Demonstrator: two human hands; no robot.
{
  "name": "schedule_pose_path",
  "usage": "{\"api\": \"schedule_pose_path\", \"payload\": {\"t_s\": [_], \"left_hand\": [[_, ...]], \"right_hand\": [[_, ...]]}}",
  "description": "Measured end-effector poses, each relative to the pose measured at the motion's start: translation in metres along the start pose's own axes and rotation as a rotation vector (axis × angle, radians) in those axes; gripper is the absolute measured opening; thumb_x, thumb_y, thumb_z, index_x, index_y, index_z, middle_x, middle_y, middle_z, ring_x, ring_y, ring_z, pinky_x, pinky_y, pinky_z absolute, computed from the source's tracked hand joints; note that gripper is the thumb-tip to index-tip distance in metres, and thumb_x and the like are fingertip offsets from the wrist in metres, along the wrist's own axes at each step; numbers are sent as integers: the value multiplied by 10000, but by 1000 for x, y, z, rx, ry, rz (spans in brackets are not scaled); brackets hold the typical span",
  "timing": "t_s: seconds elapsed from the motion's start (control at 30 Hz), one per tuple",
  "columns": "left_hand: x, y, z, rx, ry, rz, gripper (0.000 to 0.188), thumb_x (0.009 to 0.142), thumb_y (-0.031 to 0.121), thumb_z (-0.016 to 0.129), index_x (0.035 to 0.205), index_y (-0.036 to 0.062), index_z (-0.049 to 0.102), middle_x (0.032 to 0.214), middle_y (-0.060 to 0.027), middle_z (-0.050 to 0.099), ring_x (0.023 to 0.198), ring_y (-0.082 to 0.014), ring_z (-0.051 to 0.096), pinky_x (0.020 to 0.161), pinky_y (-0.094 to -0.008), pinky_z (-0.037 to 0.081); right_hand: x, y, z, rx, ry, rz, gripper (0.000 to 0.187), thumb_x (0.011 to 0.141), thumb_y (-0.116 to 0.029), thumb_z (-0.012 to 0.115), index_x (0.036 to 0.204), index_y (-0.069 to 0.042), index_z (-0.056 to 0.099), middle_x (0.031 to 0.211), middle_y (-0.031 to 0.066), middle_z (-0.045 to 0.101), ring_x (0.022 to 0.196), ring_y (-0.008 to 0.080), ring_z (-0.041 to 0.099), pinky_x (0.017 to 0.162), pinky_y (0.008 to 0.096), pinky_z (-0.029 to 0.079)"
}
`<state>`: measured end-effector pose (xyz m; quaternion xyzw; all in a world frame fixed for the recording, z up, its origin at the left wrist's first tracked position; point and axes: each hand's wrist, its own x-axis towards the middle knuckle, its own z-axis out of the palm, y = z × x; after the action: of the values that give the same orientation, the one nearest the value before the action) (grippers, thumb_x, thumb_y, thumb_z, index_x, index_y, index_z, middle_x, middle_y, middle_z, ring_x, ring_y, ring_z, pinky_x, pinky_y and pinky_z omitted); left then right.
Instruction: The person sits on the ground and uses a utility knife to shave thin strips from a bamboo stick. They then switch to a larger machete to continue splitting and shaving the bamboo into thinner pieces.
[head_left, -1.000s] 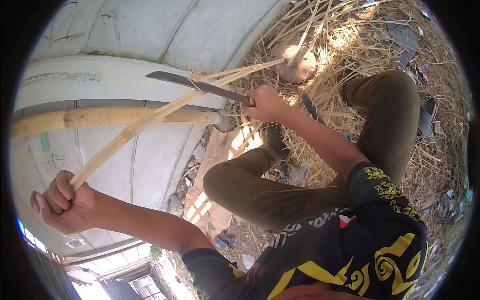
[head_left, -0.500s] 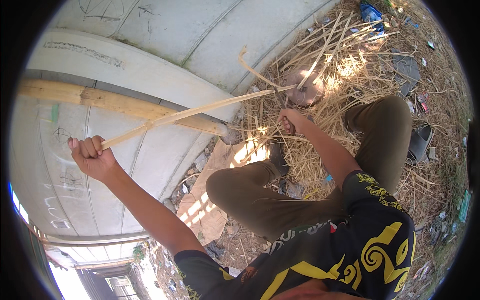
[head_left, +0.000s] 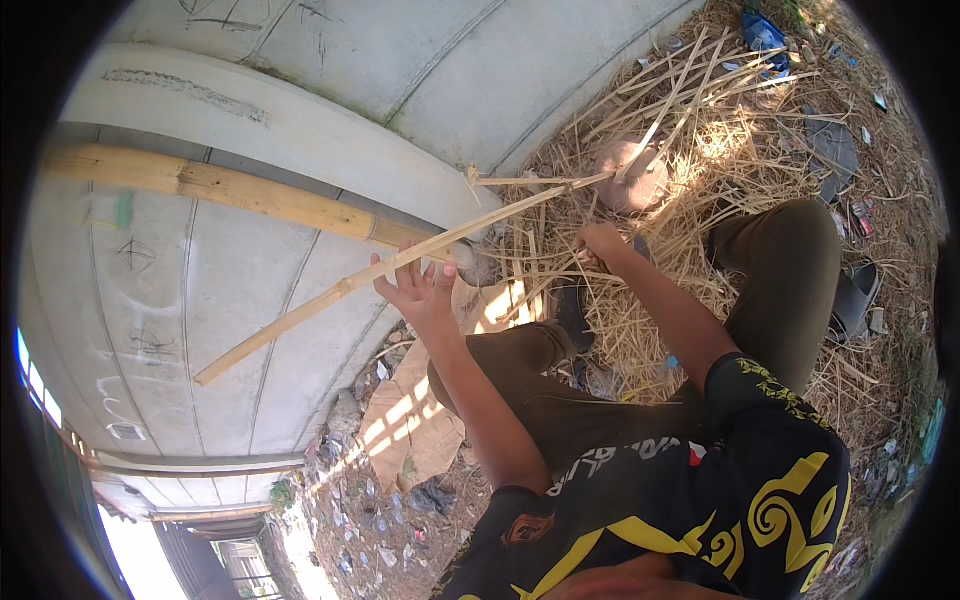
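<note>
Bamboo strip crosses the open left hand's fingers, seemingly touching.

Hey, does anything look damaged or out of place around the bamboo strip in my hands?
The thin bamboo strip by your left hand is split and frayed at its far end. Loose bamboo shavings lie strewn over the ground around your right hand.
</note>
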<state>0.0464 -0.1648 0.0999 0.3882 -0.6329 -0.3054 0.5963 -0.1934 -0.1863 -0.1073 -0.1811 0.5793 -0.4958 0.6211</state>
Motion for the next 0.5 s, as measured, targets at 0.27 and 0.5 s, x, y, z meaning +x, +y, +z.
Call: {"api": "schedule_pose_path", "payload": {"t_s": [0.27, 0.5], "left_hand": [[74, -8, 37, -565, -151, -96, 490, 1069, 412, 532, 692, 118, 423, 605, -68, 514, 747, -297, 629, 838, -420, 515], [58, 56, 42, -602, 134, 183, 610, 1099, 441, 440, 619, 198, 153, 562, 39, 99, 519, -134, 151, 540, -303, 260]], "right_hand": [[-5, -19, -19, 502, -435, 302, 313, 828, -135, 576, 623, -202, 349, 539, -49, 399, 423, 92, 391, 441, 303, 363], [-74, -35, 42, -541, -29, -389, 309, 823, -281, 636, 862, 13, 720, 719, 184, 691, 702, 340, 702, 700, 444, 561]]}}
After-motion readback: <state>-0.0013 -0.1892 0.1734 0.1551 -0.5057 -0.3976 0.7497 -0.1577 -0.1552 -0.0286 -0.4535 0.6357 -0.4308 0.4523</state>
